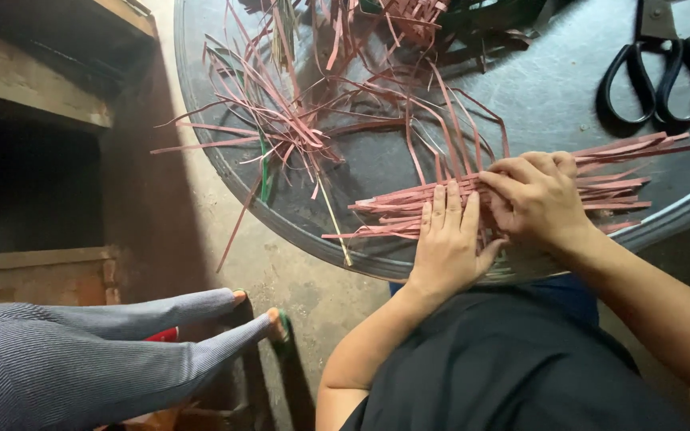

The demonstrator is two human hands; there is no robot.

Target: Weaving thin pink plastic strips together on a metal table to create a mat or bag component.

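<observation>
Fingers of the left hand (446, 239) lie flat and close together, pressing down on the woven bundle of pink strips (521, 195); nothing is gripped there, just palm and fingertips holding the strips against the metal. Over on the right hand (535, 195), the fingers curl inward on top of the same bundle, knuckles up, and they seem to pinch at a strip, though I cannot tell exactly which one. The two hands sit just beside each other, thumbs nearly touching.

That bundle lies near the front edge of the round grey metal table (553, 88), its left ends fanning out loose toward the rim, its right ends poking past the right wrist. The rim itself curves right below the hands, so there is little table left between them and the lap.

Further up, a loose tangle of pink strips (305, 120) sprawls across the table, some hanging over the left edge above the concrete floor (281, 279). Black-handled scissors (658, 72) rest at the upper right, well apart from the hands, with bare metal between.

Down at the left, another person's legs in grey ribbed trousers (81, 351) stretch across the floor, feet near the table's edge. A wooden shelf (33, 88) stands at the far left.
</observation>
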